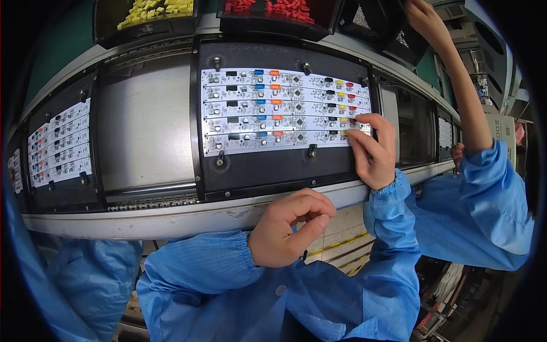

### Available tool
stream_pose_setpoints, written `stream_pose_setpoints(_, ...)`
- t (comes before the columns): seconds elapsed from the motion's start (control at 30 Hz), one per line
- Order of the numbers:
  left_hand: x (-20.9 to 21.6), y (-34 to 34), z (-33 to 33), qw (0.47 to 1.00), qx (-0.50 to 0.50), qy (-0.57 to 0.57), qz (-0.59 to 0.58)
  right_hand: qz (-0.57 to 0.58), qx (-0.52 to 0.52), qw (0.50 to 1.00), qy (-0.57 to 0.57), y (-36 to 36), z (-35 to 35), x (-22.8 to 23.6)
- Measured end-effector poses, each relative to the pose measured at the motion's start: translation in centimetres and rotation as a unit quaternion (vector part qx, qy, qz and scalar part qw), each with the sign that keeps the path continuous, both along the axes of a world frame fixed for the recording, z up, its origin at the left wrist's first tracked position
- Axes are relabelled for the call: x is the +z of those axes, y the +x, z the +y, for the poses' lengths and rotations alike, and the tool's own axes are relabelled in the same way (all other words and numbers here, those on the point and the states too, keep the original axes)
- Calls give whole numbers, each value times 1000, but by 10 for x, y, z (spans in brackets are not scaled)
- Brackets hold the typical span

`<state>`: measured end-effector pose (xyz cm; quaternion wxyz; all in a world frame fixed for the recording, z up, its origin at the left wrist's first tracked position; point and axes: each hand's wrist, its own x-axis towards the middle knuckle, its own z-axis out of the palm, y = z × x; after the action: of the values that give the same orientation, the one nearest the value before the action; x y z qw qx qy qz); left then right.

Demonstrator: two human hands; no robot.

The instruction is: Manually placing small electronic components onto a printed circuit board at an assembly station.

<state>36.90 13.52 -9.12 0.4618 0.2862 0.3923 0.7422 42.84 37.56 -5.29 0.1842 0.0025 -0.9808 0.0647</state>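
Several long white circuit boards lie one above another in a black carrier frame in front of me. Small blue, orange, black, yellow and red connectors stand on them. My right hand is at the right end of the lower boards, its bent fingertips at the connectors there. Whatever is between those fingertips is too small or hidden to make out. Over the near rail, my left hand is curled, thumb against the bent fingers. Its palm is turned away, so anything inside is hidden.
Behind the frame stand a black bin of yellow connectors and one of red connectors. Another board-filled carrier is on the line at left. On the right, a co-worker's arm reaches toward dark bins. A metal rail runs in front.
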Motion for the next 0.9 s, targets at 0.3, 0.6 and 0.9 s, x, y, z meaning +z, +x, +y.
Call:
stream_pose_setpoints(0.3, 43, -23, -50, 949, 144, -50, 275, 62, 156, 982, -90, -7, -67, 10)
stream_pose_setpoints(0.6, -4, -34, -99, 840, 393, -144, 345, 13, 173, 985, -4, -25, -109, -19)
stream_pose_setpoints(0.9, 12, -54, -105, 837, 370, -194, 354, -64, 166, 984, 12, -28, -100, -13)
